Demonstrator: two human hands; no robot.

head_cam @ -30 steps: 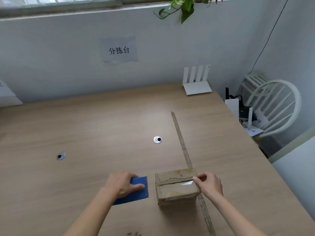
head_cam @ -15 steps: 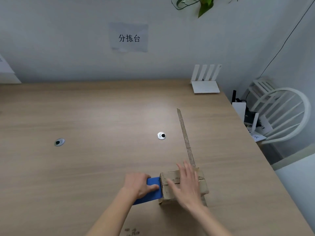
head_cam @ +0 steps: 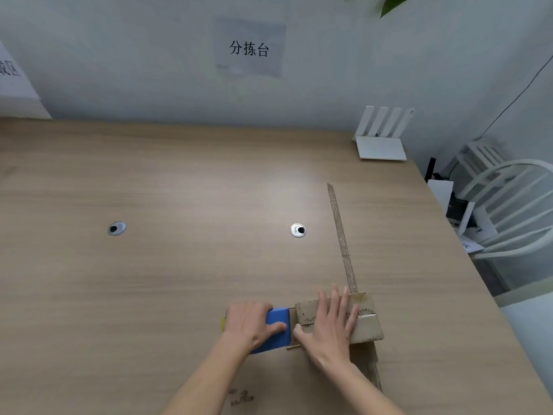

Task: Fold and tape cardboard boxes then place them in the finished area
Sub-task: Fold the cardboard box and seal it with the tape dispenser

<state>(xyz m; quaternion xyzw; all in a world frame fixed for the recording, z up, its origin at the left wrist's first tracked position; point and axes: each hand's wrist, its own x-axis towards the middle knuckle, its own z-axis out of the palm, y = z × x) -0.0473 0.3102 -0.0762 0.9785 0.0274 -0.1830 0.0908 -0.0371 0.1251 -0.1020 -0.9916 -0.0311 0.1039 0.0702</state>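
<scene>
I am looking down at a wooden table [head_cam: 179, 280] from above, with both my bare forearms reaching in from the bottom edge. My right hand [head_cam: 329, 324] is lying flat with straight, spread fingers, pressing down on the top of a small cardboard box [head_cam: 366, 326] that is sitting near the table's front edge, right of centre. My left hand [head_cam: 250, 323] is gripping a blue tape dispenser [head_cam: 278, 327], fingers curled over it, and holding it just beside the box's left side. A long strip of brown tape [head_cam: 341, 238] is running along the table surface from behind the box away toward the far side, and more of it is showing in front of the box. Farther out, two round metal cable grommets [head_cam: 298, 230] are set into the tabletop. At the far right corner a white router [head_cam: 383, 136] is standing against the wall, and a white chair [head_cam: 514, 205] is beside the table's right edge. On the wall, a paper sign [head_cam: 249, 48] is showing three Chinese characters.
</scene>
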